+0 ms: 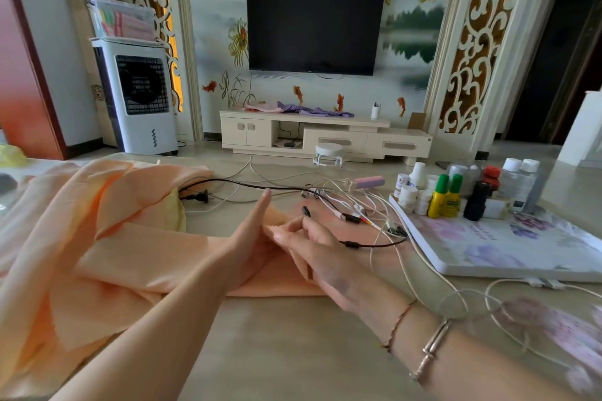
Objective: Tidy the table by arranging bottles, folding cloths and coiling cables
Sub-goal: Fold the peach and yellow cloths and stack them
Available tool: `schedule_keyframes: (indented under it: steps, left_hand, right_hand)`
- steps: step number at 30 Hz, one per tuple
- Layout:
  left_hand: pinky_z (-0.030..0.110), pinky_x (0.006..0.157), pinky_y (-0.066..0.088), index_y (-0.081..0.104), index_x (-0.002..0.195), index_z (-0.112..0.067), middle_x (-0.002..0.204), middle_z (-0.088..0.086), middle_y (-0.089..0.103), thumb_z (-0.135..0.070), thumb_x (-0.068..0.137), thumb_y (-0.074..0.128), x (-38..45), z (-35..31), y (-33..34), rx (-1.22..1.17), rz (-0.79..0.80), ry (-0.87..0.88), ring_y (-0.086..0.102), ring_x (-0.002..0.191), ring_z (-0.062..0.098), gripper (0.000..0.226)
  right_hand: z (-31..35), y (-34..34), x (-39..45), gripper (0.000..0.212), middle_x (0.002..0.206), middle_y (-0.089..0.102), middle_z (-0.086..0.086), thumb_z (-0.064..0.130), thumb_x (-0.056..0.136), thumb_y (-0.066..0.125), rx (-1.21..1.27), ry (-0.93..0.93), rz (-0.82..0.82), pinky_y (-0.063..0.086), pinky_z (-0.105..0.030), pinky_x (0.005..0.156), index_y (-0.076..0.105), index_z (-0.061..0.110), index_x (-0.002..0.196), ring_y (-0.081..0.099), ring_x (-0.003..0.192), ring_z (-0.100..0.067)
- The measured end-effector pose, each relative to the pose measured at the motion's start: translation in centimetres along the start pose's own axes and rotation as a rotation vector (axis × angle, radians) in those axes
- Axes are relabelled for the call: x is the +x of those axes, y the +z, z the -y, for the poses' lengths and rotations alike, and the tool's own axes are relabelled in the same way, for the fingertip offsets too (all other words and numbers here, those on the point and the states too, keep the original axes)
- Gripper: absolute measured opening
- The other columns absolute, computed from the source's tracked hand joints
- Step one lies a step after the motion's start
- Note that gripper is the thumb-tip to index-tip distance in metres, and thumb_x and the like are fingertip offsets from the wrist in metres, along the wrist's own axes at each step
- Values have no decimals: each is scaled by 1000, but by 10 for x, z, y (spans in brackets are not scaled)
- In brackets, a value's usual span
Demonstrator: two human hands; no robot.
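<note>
Both hands met over the peach cloth (107,257), which lay spread across the left half of the counter (293,335) with a folded strip running under the palms. The left hand (250,244) stood on edge, fingers straight and its grip apart, pressing the fabric. The right hand (312,247) lay beside it, touching it — its fingertips seemed to pinch a fold of the cloth, though I could not tell for sure.

Just past the hands a tangle of white cables (358,202) and a black cable (247,185) sprawled uncoiled, a black plug (195,196) lying at the cloth's edge. To the right, bottles (446,195) stood clustered at the far corner of a floral tray (521,251) — 2 of them yellow with green caps.
</note>
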State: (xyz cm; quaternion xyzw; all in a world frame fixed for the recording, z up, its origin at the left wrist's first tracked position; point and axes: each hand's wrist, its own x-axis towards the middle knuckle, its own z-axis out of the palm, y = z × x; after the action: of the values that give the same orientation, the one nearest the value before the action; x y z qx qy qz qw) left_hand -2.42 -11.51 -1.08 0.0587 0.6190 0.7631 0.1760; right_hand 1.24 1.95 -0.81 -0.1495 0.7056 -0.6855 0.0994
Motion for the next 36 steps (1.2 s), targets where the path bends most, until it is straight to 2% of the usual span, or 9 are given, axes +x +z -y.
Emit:
schedule_keyframes:
  steps: [3,7,10,12,16,21,27,31,36]
  left_hand:
    - [22,57,54,63,84,-7,69,10,68,-31,96,47,-2,-6,-3,17,-82,-95,67,62,17,31]
    - [24,58,53,58,106,-5,81,9,67,-16,95,53,6,-13,-10,121,-193,-151,63,68,17,17]
    - [33,71,54,55,114,1,101,17,65,-17,88,66,12,-22,-16,501,-318,-156,62,80,25,34]
    - [35,75,52,63,104,1,91,17,66,-24,77,78,11,-26,-25,693,-374,-185,60,77,26,40]
    - [31,77,47,68,96,-1,90,14,67,-37,48,85,3,-22,-42,730,-380,-209,61,80,25,63]
    - [26,60,39,65,76,-2,72,11,59,-11,85,68,-2,-21,-46,638,-347,-190,52,64,22,13]
    - [35,70,38,60,85,-3,84,16,55,-3,88,53,-8,-18,-55,598,-349,-127,51,76,24,7]
    - [26,61,40,61,79,-15,75,6,57,-11,91,53,-11,-7,-60,630,-414,-51,51,69,20,15]
    - [22,70,45,59,112,-13,105,1,59,-3,87,52,-19,-11,-66,940,-494,83,56,91,18,28]
  right_hand:
    - [2,-7,8,23,90,69,6,48,71,58,-61,18,-102,43,-32,83,62,25,73,62,90,-14]
    - [-1,-22,15,10,101,68,-1,22,88,51,-500,-89,-414,44,-27,80,59,17,86,60,99,-20]
    - [-15,-23,16,20,109,64,0,17,92,46,-836,-67,-249,45,-30,85,55,20,110,59,104,-21]
    - [-21,-17,16,28,117,62,-2,18,92,46,-971,-119,-187,40,-28,87,52,18,119,55,109,-22]
    - [-24,-6,20,36,128,53,-5,21,93,44,-1199,-206,-140,31,-30,100,49,13,128,45,121,-24]
    - [-22,2,29,48,157,25,-9,34,100,32,-1325,-86,-11,12,-31,117,34,12,142,17,146,-17]
    - [-24,17,37,54,161,9,-10,40,102,26,-1275,-31,82,6,-32,119,23,12,149,5,149,-17]
    - [-32,24,34,57,161,7,-9,40,101,26,-1268,-52,99,2,-31,119,19,13,150,1,149,-17]
    - [-42,27,29,60,161,1,-9,46,100,23,-1365,-76,75,-2,-35,119,11,21,153,-4,149,-19]
